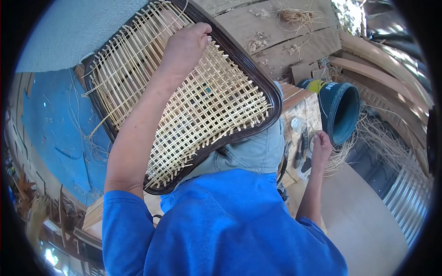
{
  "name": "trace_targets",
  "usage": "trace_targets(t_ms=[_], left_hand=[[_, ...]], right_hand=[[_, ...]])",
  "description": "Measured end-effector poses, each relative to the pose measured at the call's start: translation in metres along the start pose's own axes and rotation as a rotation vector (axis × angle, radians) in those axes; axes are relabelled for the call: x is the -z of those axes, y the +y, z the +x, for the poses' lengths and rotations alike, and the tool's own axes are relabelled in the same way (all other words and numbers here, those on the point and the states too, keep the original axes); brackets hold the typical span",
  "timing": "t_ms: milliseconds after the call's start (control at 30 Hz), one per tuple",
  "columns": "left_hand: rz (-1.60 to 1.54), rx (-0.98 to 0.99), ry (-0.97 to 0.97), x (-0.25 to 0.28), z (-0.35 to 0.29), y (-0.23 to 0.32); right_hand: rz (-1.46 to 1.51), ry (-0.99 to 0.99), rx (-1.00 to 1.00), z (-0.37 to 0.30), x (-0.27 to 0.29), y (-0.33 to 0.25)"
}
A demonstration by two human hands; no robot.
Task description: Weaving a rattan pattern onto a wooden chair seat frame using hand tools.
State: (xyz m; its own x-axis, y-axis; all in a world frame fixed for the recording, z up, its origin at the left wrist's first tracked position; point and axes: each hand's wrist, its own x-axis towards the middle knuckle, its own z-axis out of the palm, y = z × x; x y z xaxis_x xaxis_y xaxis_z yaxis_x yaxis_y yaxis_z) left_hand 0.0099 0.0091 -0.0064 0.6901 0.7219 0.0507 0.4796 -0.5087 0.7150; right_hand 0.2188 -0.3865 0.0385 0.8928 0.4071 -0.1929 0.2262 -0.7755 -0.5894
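Note:
A dark wooden frame (248,57) with a half-woven cane panel (207,106) lies tilted across my lap. Its near part has a square open weave, while the far left part shows mostly strands in one direction. My left hand (186,48) is over the frame's far right edge, fingers pinched beside a small whitish bit; what they grip is hidden. Away to the right, my right hand (322,146) is closed above a wooden bench (306,108), its held thing too small to make out. Close to it lie a dark-handled tool (301,149) and a round clear container (298,123).
A dark green bucket (340,112) lies on its side past the bench. Loose cane strands (382,138) spread behind it, near curved wooden boards (382,64). A tangled fibre bundle (296,17) sits on the far planks. Blue sheeting (55,133) covers the left side.

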Motion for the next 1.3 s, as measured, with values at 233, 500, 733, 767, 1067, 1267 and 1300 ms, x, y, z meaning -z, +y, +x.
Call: trace_targets(t_ms=[233,500,733,767,1067,1267,1300], left_hand=[[-0.011,0.083,0.033,0.002,-0.006,-0.004],[0.277,0.232,-0.018,0.061,-0.071,-0.026],[0.477,0.444,-0.174,0.09,-0.115,-0.051],[0.436,0.486,-0.222,0.092,-0.115,-0.048],[0.317,0.5,-0.177,0.098,-0.125,-0.051],[0.174,0.512,-0.239,0.101,-0.124,-0.052],[0.152,0.543,-0.243,0.101,-0.123,-0.053]], right_hand=[[-0.396,-0.073,0.166,-0.003,-0.009,0.0],[-0.292,-0.041,0.297,0.038,0.0,-0.05],[-0.191,-0.383,0.742,0.059,-0.112,-0.245],[-0.171,-0.431,0.813,0.065,-0.13,-0.26],[-0.446,-0.801,1.031,0.1,-0.197,-0.302],[-0.533,-0.756,1.127,0.106,-0.203,-0.297],[-0.543,-0.751,1.148,0.106,-0.203,-0.299]])
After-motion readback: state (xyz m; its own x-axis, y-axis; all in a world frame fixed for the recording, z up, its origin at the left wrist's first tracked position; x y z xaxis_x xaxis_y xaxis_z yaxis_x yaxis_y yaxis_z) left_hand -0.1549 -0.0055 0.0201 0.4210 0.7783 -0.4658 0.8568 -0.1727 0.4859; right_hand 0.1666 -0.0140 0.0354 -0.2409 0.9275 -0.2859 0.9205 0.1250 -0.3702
